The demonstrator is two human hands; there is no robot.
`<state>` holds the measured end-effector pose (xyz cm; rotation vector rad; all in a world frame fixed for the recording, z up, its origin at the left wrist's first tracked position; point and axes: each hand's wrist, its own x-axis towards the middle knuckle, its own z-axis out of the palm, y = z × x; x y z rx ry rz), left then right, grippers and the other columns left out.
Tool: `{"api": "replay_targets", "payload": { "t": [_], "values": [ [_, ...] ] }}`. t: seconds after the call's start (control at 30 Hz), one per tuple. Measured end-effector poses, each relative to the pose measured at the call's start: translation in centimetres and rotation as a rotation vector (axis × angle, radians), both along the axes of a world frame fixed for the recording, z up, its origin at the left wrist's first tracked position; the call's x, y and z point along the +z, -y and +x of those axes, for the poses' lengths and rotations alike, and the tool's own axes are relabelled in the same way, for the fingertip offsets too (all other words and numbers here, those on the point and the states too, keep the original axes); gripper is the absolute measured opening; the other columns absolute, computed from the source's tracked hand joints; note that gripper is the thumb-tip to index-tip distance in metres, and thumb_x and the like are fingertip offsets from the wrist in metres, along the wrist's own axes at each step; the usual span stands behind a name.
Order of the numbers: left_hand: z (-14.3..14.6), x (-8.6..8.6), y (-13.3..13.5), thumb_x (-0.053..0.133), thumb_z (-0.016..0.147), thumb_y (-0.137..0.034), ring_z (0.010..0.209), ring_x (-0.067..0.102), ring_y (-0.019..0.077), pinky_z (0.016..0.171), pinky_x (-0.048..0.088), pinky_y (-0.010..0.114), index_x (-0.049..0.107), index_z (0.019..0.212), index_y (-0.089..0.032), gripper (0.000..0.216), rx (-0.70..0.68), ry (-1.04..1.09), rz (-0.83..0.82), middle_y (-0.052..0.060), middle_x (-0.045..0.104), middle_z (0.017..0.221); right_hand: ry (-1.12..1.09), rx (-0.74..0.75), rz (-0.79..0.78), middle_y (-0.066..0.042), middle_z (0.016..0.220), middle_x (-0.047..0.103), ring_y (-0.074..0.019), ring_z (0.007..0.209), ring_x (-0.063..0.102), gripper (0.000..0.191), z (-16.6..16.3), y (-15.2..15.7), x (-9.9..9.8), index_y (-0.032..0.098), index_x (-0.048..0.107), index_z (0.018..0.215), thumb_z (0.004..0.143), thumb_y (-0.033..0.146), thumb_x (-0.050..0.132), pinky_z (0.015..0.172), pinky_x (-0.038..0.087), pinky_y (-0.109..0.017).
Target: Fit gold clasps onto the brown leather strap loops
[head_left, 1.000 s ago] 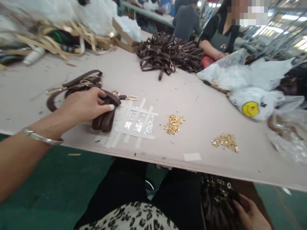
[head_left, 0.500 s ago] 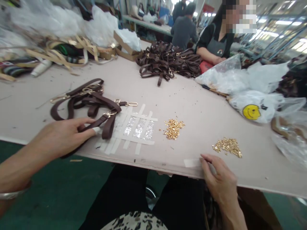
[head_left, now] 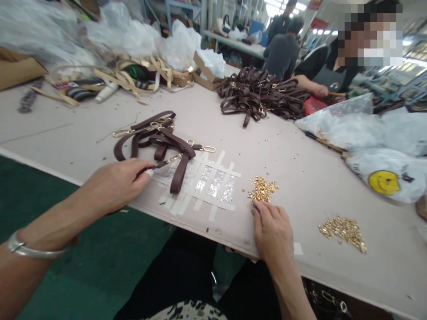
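Note:
My left hand [head_left: 122, 186] is closed on a dark brown leather strap [head_left: 183, 171] at the table's near edge. Its thumb and fingers pinch one end, and a white wrap shows on a fingertip. More of the strap lies looped beyond the hand, with gold clasps and a gold oval ring [head_left: 209, 149]. Fingers of my right hand [head_left: 274, 229] are bent together at the near edge of a pile of small gold metal pieces [head_left: 263, 188]. Whatever they pinch is hidden. Between the hands, strips of pale tape hold a clear, crinkled film patch [head_left: 216, 182] to the table.
A second pile of gold pieces [head_left: 345, 231] lies farther right. Many brown straps [head_left: 263, 95] are heaped at the back, near a co-worker's hand [head_left: 320, 90]. Plastic bags [head_left: 387, 175] line the right side; tan strips [head_left: 136, 86] and a cardboard box [head_left: 207, 73] stand back left.
My right hand has moved left, from beside the tape piece to the nearer gold pile. My left hand still holds the strap. The view has swung left.

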<state>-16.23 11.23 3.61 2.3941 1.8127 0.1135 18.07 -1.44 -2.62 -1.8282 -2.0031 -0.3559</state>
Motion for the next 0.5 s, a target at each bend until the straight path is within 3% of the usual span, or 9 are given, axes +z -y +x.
{"api": "replay_targets", "payload": {
  "t": [0.13, 0.23, 0.37, 0.5],
  "values": [
    [-1.2, 1.7, 1.7, 0.039, 0.090, -0.028, 0.091, 0.066, 0.0229, 0.088, 0.047, 0.031, 0.065, 0.123, -0.010, 0.046, 0.168, 0.170, -0.069, 0.007, 0.074, 0.105, -0.028, -0.042, 0.036, -0.006, 0.093, 0.071, -0.0223, 0.086, 0.057, 0.013, 0.5, -0.6, 0.2, 0.018, 0.069, 0.100, 0.097, 0.024, 0.058, 0.084, 0.047, -0.036],
    [-1.1, 2.1, 3.6, 0.046, 0.087, -0.035, 0.076, 0.064, 0.0169, 0.077, 0.046, 0.024, 0.064, 0.123, -0.014, 0.045, 0.276, 0.463, -0.226, -0.002, 0.073, 0.079, 0.000, -0.038, 0.031, -0.005, 0.088, 0.068, -0.0228, 0.084, 0.056, 0.011, 0.6, -0.9, 0.6, 0.020, 0.070, 0.097, 0.096, 0.024, 0.060, 0.080, 0.046, -0.035],
    [1.1, 0.9, 5.8, 0.055, 0.087, -0.034, 0.065, 0.061, 0.0125, 0.065, 0.046, 0.020, 0.062, 0.122, -0.016, 0.040, 0.201, 0.974, -0.542, -0.003, 0.070, 0.071, 0.009, 0.017, 0.018, -0.005, 0.087, 0.067, -0.0223, 0.084, 0.055, 0.013, 0.9, -1.0, 0.6, 0.020, 0.068, 0.094, 0.098, 0.024, 0.056, 0.081, 0.045, -0.035],
    [4.9, -0.7, 7.4, 0.057, 0.091, -0.034, 0.062, 0.059, 0.0093, 0.058, 0.044, 0.019, 0.065, 0.118, -0.017, 0.033, 0.092, 1.207, -0.829, 0.003, 0.074, 0.090, -0.107, 0.027, 0.007, -0.007, 0.093, 0.069, -0.0227, 0.091, 0.060, 0.022, 1.6, -0.2, 0.4, 0.019, 0.067, 0.094, 0.100, 0.030, 0.050, 0.083, 0.046, -0.036]
  ]
}}
